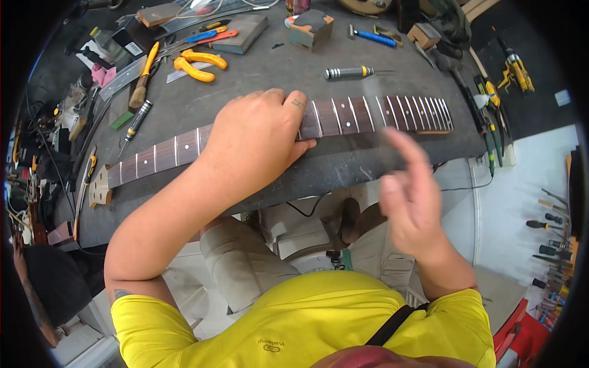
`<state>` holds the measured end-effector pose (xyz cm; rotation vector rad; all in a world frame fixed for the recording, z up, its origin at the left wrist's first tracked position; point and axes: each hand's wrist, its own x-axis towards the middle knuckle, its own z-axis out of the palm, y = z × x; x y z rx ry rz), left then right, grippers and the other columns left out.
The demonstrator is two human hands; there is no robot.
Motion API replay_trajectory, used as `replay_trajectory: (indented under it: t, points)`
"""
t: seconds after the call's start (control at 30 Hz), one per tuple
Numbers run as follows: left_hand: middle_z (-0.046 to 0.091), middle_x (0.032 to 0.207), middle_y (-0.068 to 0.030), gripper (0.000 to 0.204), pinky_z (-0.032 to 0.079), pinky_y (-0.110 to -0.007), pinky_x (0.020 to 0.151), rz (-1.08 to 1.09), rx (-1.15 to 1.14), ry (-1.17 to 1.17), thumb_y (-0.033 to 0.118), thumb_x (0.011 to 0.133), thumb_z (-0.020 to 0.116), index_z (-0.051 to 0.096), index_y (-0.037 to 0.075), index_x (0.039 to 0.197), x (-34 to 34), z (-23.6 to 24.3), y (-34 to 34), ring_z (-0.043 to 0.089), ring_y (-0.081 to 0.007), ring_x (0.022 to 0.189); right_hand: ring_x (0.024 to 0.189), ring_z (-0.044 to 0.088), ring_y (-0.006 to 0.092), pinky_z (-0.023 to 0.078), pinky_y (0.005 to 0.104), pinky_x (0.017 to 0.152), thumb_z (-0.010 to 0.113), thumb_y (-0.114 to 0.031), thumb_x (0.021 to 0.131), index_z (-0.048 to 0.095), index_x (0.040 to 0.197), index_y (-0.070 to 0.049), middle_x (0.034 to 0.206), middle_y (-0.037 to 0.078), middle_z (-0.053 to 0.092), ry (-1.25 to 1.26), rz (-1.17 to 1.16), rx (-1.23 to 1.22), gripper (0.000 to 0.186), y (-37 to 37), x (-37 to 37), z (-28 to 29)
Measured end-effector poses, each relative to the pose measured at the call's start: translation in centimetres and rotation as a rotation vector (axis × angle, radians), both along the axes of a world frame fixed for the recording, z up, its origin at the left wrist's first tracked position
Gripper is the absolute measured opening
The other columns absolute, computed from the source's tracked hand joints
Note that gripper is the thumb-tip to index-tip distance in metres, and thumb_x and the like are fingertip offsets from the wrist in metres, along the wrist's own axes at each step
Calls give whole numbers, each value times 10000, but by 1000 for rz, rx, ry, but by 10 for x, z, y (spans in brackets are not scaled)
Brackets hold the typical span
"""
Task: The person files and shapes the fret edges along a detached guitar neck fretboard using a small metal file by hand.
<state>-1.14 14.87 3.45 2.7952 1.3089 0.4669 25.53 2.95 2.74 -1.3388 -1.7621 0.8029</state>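
A guitar neck (162, 156) with a dark fretboard, bright metal frets and white dot markers lies across the dark workbench. Its pale headstock (100, 187) points to the left. My left hand (261, 126) is closed over the middle of the neck, fingers over the far edge and thumb at the near side. Just off the near edge, toward the higher frets, my right hand (410, 196) is smeared by motion, its index finger reaching toward the fretboard. A pale blurred streak crosses the frets by that fingertip; I cannot make out what it is.
Beyond the neck lie a grey screwdriver (348, 73), orange-handled pliers (199, 65), a brush (147, 73), a blue-handled hammer (372, 37) and a wooden block (310, 29). Another screwdriver (136, 122) is near the headstock. Several tools hang at the right. My legs are under the bench edge.
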Motion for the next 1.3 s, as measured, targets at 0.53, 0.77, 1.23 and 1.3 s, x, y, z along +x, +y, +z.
replay_trajectory:
  t: [0.53, 0.77, 1.23, 1.3]
  points:
    - [786, 1005, -182, 484, 619, -518, 831, -77, 17, 59, 354, 900, 918, 691, 8, 1150, 4, -3, 19, 777, -419, 969, 632, 585, 132, 466, 312, 618, 456, -290, 1251, 599, 1362, -31, 716, 14, 595, -85, -210, -337, 316, -87, 19, -62]
    - [801, 1036, -171, 497, 641, -509, 840, -57, 31, 2, 409, 929, 892, 703, 16, 1166, 19, -4, 10, 799, -393, 1000, 639, 568, 97, 446, 282, 612, 466, -246, 1244, 413, 1651, 3, 743, 19, 616, 122, -294, -138, 481, -86, -6, -45]
    - [802, 1055, -172, 516, 652, -501, 870, -60, 14, -6, 447, 958, 878, 707, 11, 1175, 20, -10, 9, 804, -386, 1022, 586, 413, 112, 389, 274, 547, 451, -144, 1175, 521, 1579, -11, 787, 30, 517, 876, -274, -342, 431, -47, -28, -25]
    - [801, 1053, -173, 513, 650, -502, 872, -62, 6, -4, 441, 957, 879, 706, 10, 1174, 18, -8, 9, 803, -388, 1023, 584, 409, 109, 381, 275, 548, 446, -155, 1180, 533, 1567, -5, 792, 30, 525, 907, -241, -392, 423, -42, -23, -24]
